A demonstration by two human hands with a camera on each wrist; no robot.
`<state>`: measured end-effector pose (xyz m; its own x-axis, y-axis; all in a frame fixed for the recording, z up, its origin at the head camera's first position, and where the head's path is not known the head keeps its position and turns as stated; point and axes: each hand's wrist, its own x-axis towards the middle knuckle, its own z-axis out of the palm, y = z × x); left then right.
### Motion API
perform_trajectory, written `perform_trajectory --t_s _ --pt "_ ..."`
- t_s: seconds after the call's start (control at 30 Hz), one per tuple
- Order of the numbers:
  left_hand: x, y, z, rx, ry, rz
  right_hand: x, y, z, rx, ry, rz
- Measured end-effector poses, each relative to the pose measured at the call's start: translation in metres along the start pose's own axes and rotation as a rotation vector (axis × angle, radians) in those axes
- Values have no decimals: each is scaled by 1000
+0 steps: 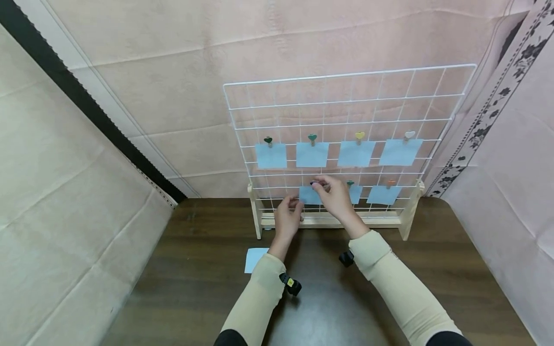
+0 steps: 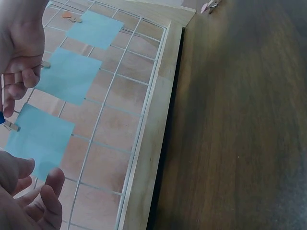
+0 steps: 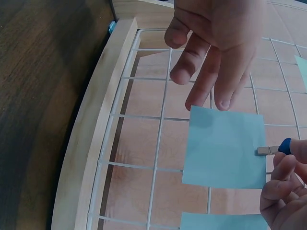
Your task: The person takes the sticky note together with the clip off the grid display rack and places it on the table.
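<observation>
A white wire grid rack point(image 1: 350, 74) stands in a wooden base, with square blue paper notes clipped on it in two rows. My right hand point(image 1: 335, 194) pinches a small wooden clip point(image 3: 267, 150) with a dark blue end, which sits on the edge of the leftmost lower note point(image 3: 223, 148). At the opposite edge of that note, my left hand point(image 1: 287, 216) holds it with thumb and fingertips. Beside this note hangs another lower note point(image 2: 69, 75), partly hidden by my right hand in the head view.
In the upper row, notes point(image 1: 271, 156) hang from clips with heart-shaped ends. Another lower note point(image 1: 384, 195) hangs at the right. A loose blue note point(image 1: 254, 259) lies on the brown table point(image 1: 195, 288) by my left forearm. A pink-ended clip point(image 2: 209, 5) lies beyond the base.
</observation>
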<state>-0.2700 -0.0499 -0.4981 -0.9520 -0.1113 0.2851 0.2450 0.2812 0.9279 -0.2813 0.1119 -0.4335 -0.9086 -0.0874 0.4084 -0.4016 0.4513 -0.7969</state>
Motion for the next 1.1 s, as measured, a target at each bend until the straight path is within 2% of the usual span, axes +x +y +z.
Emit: perform_trajectory --t_s 0.27,0.6,0.83,1.1 --pt "3 -3 5 -2 -4 -16 2 -1 1 -17 23 -18" --pt "7 1 6 73 29 17 3 0 3 -11 10 -16" --pt "7 5 4 81 27 -1 4 0 4 -20 28 -27" --pt "4 4 2 85 9 -17 1 1 7 6 45 -3"
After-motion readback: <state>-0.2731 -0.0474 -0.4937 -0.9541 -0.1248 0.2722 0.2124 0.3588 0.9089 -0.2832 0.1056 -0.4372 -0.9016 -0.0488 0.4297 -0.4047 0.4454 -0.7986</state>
